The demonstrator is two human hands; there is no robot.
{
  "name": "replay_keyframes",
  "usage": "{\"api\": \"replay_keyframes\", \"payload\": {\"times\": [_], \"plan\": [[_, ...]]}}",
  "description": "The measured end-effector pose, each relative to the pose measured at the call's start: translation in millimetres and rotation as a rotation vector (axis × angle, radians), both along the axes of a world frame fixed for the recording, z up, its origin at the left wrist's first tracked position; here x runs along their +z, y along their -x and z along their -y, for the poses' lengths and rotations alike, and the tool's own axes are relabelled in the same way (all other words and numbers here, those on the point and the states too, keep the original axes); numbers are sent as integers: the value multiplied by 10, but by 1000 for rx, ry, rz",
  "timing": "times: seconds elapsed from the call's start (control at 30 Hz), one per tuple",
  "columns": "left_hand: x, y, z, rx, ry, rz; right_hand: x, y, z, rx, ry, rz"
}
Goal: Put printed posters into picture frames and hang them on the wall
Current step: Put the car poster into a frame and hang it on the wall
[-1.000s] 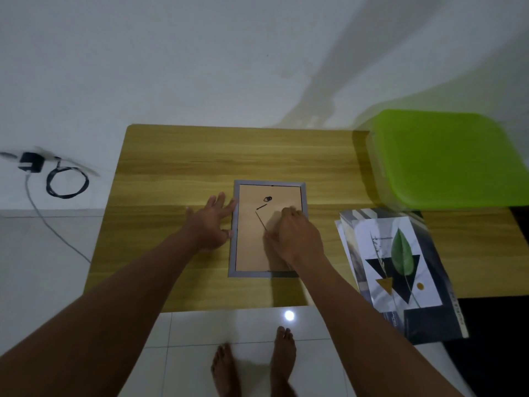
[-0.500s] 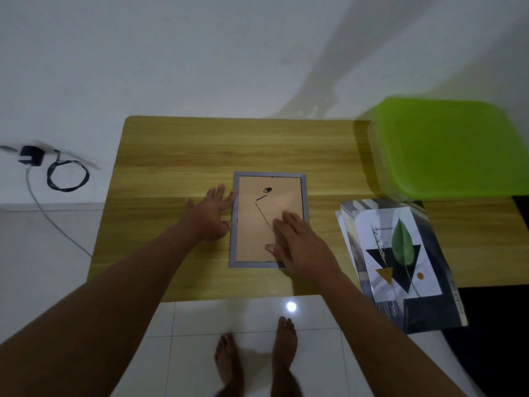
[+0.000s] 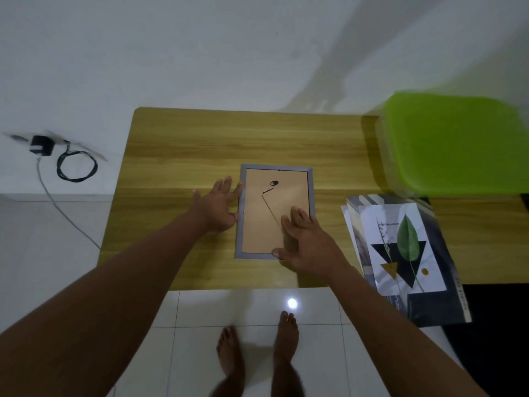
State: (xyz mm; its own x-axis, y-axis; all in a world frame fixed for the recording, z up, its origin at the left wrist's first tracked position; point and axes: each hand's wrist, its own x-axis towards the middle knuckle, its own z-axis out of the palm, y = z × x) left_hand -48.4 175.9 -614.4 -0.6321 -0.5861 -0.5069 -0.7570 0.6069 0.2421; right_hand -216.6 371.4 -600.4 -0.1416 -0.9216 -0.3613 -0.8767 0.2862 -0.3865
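Note:
A grey picture frame (image 3: 246,179) lies face down in the middle of the wooden table (image 3: 183,144), its brown backing board with a small black hanger facing up. My left hand (image 3: 219,206) lies flat against the frame's left edge, fingers spread. My right hand (image 3: 305,243) rests flat on the frame's lower right corner, fingers straight, thumb on the bottom edge. A stack of printed posters (image 3: 400,253) lies at the table's right front, the top one showing a green leaf over black triangles.
A lime green plastic bin lid (image 3: 455,141) fills the table's back right corner. A black charger with a coiled cable (image 3: 76,164) lies on the floor to the left. The white wall stands behind the table. My bare feet (image 3: 257,353) are on white tiles.
My right hand has gone from curled fingers on the backing board to lying flat, and slid down towards the frame's lower right corner. The left hand has stayed at the left edge.

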Motion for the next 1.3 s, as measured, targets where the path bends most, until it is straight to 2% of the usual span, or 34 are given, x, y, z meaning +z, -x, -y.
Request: {"api": "replay_keyframes", "payload": {"times": [0.53, 0.7, 0.83, 1.03, 1.2, 1.3], "plan": [[-13, 7, 6, 0, 5, -2, 33, -72, 123, -127, -56, 33], [-10, 5, 19, -5, 1, -3, 39, -51, 117, -106, -63, 40], [48, -5, 45, -32, 57, -10, 35, 10, 88, -111, 35, 64], [21, -31, 85, -15, 92, 4, 11, 43, 270, -122, 246, -124], [8, -13, 99, -4, 46, 15, -95, -179, 555, -284, 58, -151], [19, -8, 112, -12, 29, 23, -114, -332, 699, -396, 33, -139]]}}
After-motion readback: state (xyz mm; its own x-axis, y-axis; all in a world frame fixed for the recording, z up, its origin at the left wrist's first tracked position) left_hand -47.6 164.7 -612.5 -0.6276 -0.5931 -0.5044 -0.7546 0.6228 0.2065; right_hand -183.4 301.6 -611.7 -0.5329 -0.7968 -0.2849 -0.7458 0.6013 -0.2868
